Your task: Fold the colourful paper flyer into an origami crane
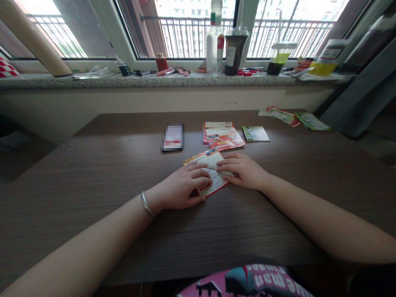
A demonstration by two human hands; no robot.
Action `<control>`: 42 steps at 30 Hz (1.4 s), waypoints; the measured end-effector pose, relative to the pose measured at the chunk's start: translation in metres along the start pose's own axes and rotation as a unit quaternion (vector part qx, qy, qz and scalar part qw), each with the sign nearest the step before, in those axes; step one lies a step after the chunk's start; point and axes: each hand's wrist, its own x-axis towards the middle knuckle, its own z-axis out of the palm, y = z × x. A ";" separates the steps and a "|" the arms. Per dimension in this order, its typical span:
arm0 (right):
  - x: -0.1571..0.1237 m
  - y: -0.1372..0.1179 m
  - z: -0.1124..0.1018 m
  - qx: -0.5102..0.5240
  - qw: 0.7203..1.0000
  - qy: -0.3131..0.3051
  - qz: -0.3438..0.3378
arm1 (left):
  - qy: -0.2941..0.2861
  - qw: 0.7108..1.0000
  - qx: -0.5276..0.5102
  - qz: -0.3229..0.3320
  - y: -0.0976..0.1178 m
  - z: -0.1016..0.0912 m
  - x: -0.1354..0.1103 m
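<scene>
White card (pixel 217 180) lies beneath left grip (pixel 185 184) and right grip (pixel 246 170), both loosely spread.

Left fingers (pixel 202 181), right fingers (pixel 228 168) on red-edged paper (pixel 214 176); red-and-white leaflets (pixel 225 139) just beyond.

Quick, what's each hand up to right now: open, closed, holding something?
Left hand: open, loosely bent fingers resting on the printed paper.
Right hand: open, fingers resting on the same paper's right side.
</scene>
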 end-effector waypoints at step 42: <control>-0.002 -0.024 -0.001 -0.033 0.999 -0.021 0.002 | -0.050 0.995 -0.032 -0.079 0.002 -0.007 0.000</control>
